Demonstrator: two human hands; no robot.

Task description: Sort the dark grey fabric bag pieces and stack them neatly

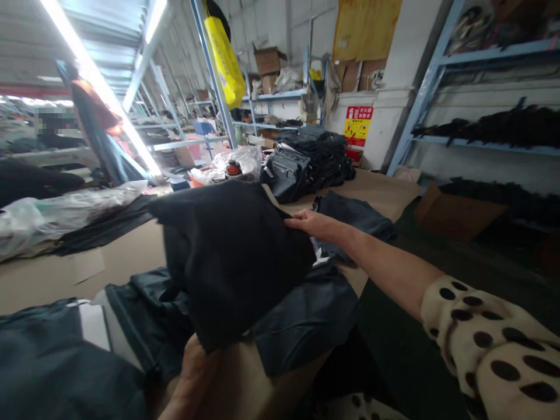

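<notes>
Cardboard-covered bench (131, 251) in a garment workshop, with a black garment (231, 256) raised off it at centre between one person's two bare hands. Behind the black garment rises a stack of dark folded pieces (306, 160). To its left lies crumpled clear plastic (65, 210), and beneath it more dark pieces (306, 315) lie spread on the bench. To its right lies a single folded dark piece (354, 216), and beyond that an open cardboard box (455, 213) sits on the floor.

The right hand (310, 224), reaching out of a spotted sleeve (494, 344), lies against the black garment's right edge. Its fingers (294, 221) are stretched close together along the cloth, but whether they pinch it cannot be told. The left hand (196, 361) meets the garment's lower edge from beneath. Its fingers are hidden under the fabric, so their hold cannot be told either.

The step in hand looks like lifting and turning one piece clear of the spread below. By this view, moving it further calls for a firm hold at both edges. The cloth is limp and hangs in folds, and its lower hem hangs close to the pieces beneath it.
</notes>
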